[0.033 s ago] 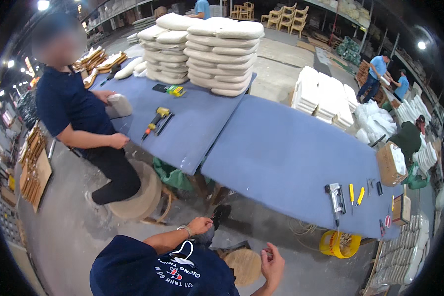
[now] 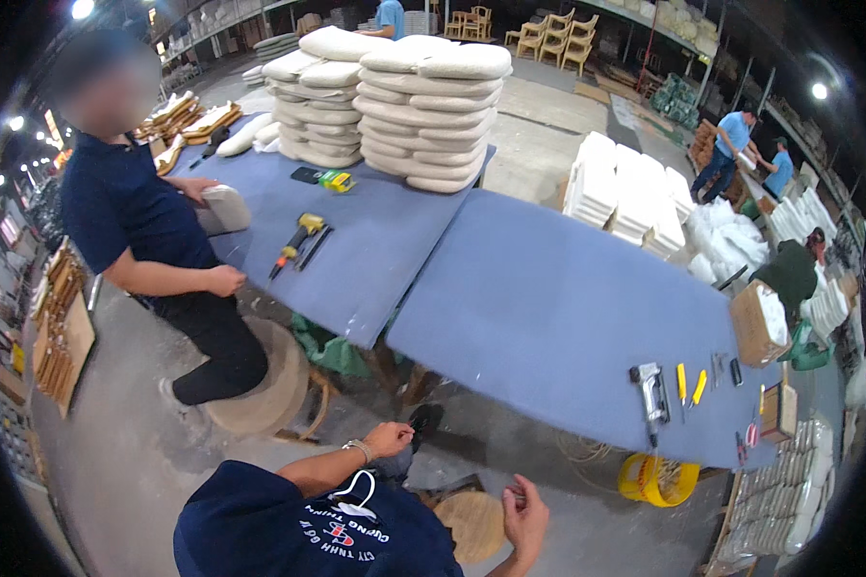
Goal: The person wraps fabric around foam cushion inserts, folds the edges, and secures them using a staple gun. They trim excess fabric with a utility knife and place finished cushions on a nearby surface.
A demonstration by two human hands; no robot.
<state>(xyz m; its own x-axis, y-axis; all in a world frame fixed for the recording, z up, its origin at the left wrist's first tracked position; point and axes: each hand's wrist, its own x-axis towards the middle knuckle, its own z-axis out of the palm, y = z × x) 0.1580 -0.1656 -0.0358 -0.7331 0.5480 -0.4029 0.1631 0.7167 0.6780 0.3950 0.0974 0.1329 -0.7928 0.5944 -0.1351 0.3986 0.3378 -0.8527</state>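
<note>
Long blue-covered table (image 2: 539, 317), bearing stacked cream cushions (image 2: 433, 115) at its far end and a staple gun (image 2: 652, 389) near its right edge. Below its near edge, left hand (image 2: 390, 439) closed round a dark tool (image 2: 420, 421). Right hand (image 2: 525, 512) lower still, over a round wooden stool (image 2: 471, 524), fingers half curled, pinching something too small to tell.

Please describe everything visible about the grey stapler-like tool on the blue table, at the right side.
The grey tool looks like a pneumatic staple gun of metal, with a boxy head and a long dark body. It lies flat on the blue padded table, near its front edge, beside two yellow-handled tools. A thin hose or cord seems to leave its lower end. No hand touches it.
</note>
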